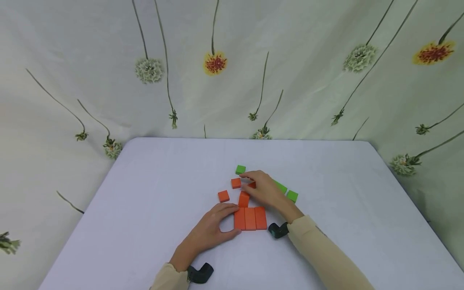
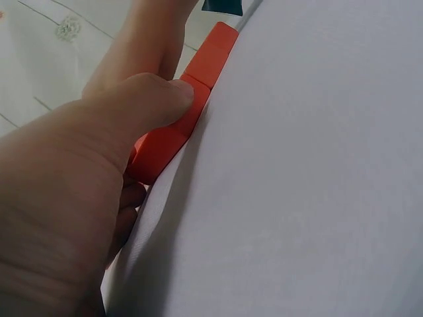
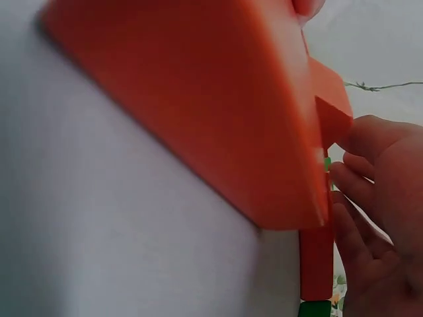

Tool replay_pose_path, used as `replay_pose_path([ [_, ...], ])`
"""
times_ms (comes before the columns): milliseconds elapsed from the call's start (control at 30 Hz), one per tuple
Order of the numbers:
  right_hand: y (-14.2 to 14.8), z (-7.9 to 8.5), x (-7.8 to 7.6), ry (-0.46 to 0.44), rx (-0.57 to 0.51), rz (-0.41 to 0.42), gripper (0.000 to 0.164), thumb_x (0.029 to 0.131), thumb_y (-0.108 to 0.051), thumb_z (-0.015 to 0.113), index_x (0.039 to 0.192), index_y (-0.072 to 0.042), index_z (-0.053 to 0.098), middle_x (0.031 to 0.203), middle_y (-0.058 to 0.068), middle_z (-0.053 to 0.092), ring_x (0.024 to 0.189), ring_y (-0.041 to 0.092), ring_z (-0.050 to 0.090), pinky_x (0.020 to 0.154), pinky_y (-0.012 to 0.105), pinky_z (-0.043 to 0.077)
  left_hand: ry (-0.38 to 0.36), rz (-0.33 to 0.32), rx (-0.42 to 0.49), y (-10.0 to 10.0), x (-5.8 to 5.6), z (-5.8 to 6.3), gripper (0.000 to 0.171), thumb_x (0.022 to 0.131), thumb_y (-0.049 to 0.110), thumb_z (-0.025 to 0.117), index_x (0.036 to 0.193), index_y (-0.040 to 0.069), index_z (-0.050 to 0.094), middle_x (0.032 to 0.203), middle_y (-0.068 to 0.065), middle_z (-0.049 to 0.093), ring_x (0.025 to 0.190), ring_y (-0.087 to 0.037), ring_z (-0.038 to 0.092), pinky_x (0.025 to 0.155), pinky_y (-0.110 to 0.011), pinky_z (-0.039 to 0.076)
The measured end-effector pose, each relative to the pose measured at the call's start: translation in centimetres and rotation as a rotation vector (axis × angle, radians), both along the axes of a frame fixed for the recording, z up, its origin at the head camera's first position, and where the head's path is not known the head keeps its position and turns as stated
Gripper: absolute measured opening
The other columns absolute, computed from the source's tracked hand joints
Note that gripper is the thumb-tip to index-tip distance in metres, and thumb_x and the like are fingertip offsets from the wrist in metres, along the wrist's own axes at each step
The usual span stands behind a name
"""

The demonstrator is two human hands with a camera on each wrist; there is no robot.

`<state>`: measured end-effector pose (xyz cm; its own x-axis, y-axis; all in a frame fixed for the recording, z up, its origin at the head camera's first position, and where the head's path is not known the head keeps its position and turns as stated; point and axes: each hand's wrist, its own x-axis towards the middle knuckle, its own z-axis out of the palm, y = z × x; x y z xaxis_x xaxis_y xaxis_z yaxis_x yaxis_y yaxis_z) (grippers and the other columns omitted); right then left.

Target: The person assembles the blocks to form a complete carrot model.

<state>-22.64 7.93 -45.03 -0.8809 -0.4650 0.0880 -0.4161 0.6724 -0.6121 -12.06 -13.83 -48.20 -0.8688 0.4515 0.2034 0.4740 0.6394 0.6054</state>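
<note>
Three orange-red rectangular blocks (image 1: pixel 250 218) lie side by side on the table as one row. My left hand (image 1: pixel 208 229) grips the row from the left, its thumb along the near edge and fingertips at the far corner. In the left wrist view the thumb presses against the orange-red blocks (image 2: pixel 207 63). Just beyond the row stands another orange block (image 1: pixel 244 199). My right hand (image 1: pixel 267 191) is over that area, thumb and index finger apart, thumb tip right at an orange block (image 3: pixel 332 99). A red block (image 1: pixel 251 185) shows partly under the right hand.
Two small orange cubes (image 1: pixel 223 196) (image 1: pixel 236 183) lie left of the right hand, and a green cube (image 1: pixel 240 169) lies farther back. To the right are a green block (image 1: pixel 280 186) and a green cube (image 1: pixel 292 195). A flowered cloth (image 1: pixel 304 80) hangs behind the white table (image 1: pixel 163 173).
</note>
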Motion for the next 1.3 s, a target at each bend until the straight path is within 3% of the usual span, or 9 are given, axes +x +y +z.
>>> replay_pose_path([
  [233, -0.2, -0.5, -0.4, 0.009, 0.039, 0.028, 0.040, 0.099, -0.021, 0.071, 0.138, -0.013, 0.067, 0.134, 0.005, 0.069, 0.125, 0.026, 0.060, 0.108, 0.043, 0.052, 0.009, -0.007, 0.013, 0.2, 0.1, 0.1, 0.059, 0.085, 0.028, 0.086, 0.137, 0.012, 0.066, 0.140, -0.001, 0.062, 0.133, -0.021, 0.055, 0.109, -0.042, 0.053],
  [533, -0.1, -0.7, -0.3, 0.024, 0.009, -0.010, 0.035, 0.096, -0.023, 0.074, 0.130, -0.013, 0.071, 0.125, 0.004, 0.072, 0.118, 0.023, 0.062, 0.102, 0.041, 0.055, 0.003, -0.009, 0.009, 0.2, 0.1, 0.2, 0.058, 0.085, 0.028, 0.086, 0.137, 0.012, 0.066, 0.140, -0.001, 0.062, 0.134, -0.022, 0.055, 0.110, -0.043, 0.052],
  [767, 0.7, -0.2, 0.7, 0.013, -0.065, -0.046, 0.035, 0.095, -0.026, 0.076, 0.128, -0.016, 0.072, 0.125, 0.002, 0.071, 0.120, 0.023, 0.061, 0.103, 0.042, 0.055, 0.008, -0.006, -0.003, 0.2, 0.1, 0.2, 0.058, 0.085, 0.029, 0.086, 0.137, 0.012, 0.066, 0.140, -0.001, 0.063, 0.133, -0.021, 0.056, 0.109, -0.042, 0.053],
  [1000, 2.1, 0.1, 1.9, 0.089, -0.130, -0.066, 0.032, 0.093, -0.022, 0.078, 0.123, -0.014, 0.074, 0.123, 0.003, 0.072, 0.118, 0.024, 0.064, 0.100, 0.044, 0.057, -0.001, 0.000, -0.008, 0.1, 0.0, 0.2, 0.058, 0.085, 0.029, 0.086, 0.137, 0.012, 0.066, 0.140, -0.001, 0.063, 0.133, -0.021, 0.056, 0.109, -0.042, 0.053],
  [1300, 3.9, -0.1, 3.9, 0.110, -0.216, -0.066, 0.029, 0.090, -0.018, 0.080, 0.119, -0.015, 0.075, 0.111, -0.003, 0.074, 0.112, 0.019, 0.066, 0.101, 0.045, 0.055, -0.005, -0.006, -0.005, 0.1, -0.1, 0.1, 0.058, 0.086, 0.029, 0.085, 0.138, 0.012, 0.065, 0.140, 0.000, 0.063, 0.134, -0.021, 0.055, 0.110, -0.042, 0.052],
])
